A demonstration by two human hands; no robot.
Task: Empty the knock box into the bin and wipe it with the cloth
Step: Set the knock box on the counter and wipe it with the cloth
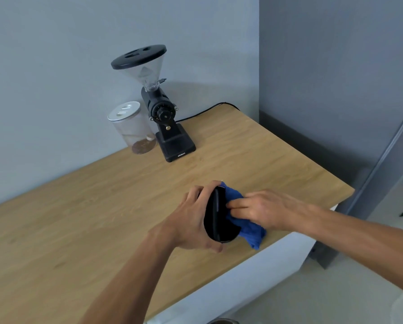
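The black round knock box [215, 215] is tipped on its side above the wooden counter [102, 218], its mouth turned to the right. My left hand [191, 220] grips its body from the left. My right hand [261, 210] presses a blue cloth [249, 232] into the box's mouth, fingers reaching inside. Part of the cloth hangs out below the hand and part shows above the rim. The box's inside is mostly hidden by cloth and fingers.
A black coffee grinder [165, 113] with a clear hopper stands at the back by the wall, its cable trailing right. A clear jar [132, 128] with a white lid stands left of it. The counter's edge [312, 220] runs close to my right hand.
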